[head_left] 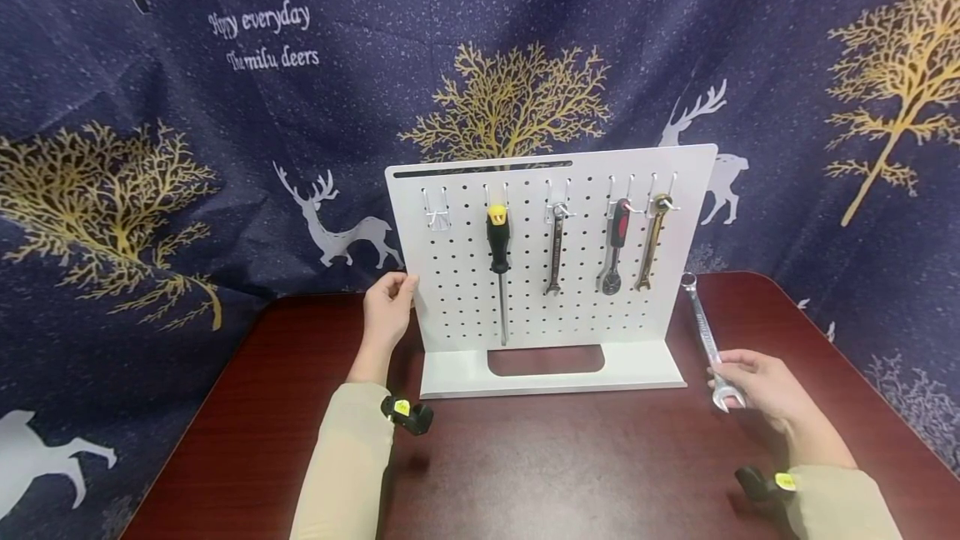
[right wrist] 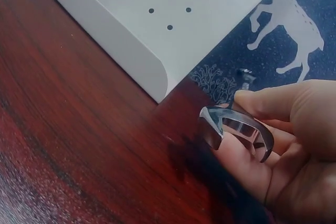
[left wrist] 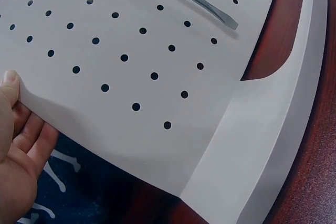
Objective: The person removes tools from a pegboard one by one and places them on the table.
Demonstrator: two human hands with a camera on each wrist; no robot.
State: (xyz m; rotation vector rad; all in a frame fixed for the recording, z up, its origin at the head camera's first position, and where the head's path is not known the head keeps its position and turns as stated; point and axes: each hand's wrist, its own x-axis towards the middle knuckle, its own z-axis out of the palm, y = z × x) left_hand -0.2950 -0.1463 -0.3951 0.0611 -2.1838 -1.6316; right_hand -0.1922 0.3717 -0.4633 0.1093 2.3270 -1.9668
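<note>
A white pegboard (head_left: 465, 290) stands upright on its base. At its left edge my left hand (head_left: 387, 315) pinches the board, thumb on the front and fingers behind, as the left wrist view shows of the hand (left wrist: 23, 145). To the right of the board, my right hand (head_left: 765, 390) grips a silver combination wrench (head_left: 705, 332) near its open-jaw end, with the ring end pointing up and away. In the right wrist view, the wrench's open jaw (right wrist: 239, 119) lies between thumb and fingers of the right hand (right wrist: 299, 145).
Hooks on the board hold a yellow-and-black screwdriver (head_left: 498, 244), a small wrench (head_left: 556, 252), a red-and-black ratchet (head_left: 618, 232) and a brass-coloured wrench (head_left: 652, 244). The leftmost hook (head_left: 437, 219) carries nothing. A red-brown table (head_left: 555, 465) lies underneath; a patterned blue cloth (head_left: 360, 115) hangs behind.
</note>
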